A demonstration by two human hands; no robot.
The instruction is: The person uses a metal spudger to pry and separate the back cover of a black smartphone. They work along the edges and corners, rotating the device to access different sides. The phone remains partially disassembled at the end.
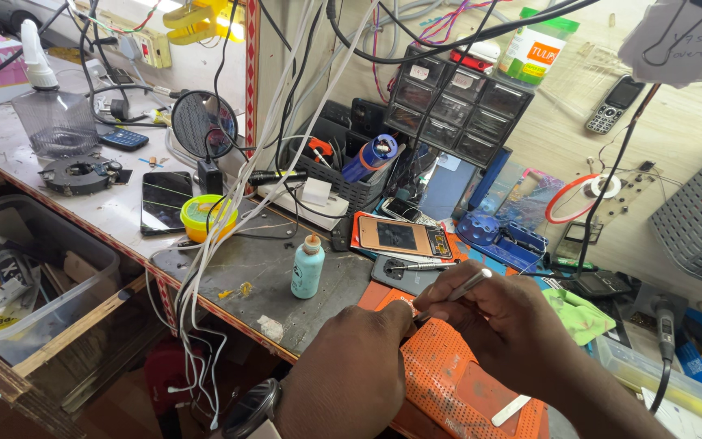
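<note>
Lower middle of the frame: my right hand (505,321) has a thin metal tool (458,291) pinched between thumb and forefinger, pen-style, tip angled down-left toward the orange mat (448,382). My left hand (367,358) rests on the mat's near-left edge, fingers curled right at the tool tip – I can't tell what's under them, or whether they're closed on anything. I'd guess the tool is light, stiff and a bit slick, so a grip low on the shaft gives the most control; held up high, the tip would wander. The mat looks soft and grippy. A teal bottle (308,267) stands on the worktop (245,276) left of my hands, well apart – a small metal strip (511,410) lies on the mat below my right hand.
</note>
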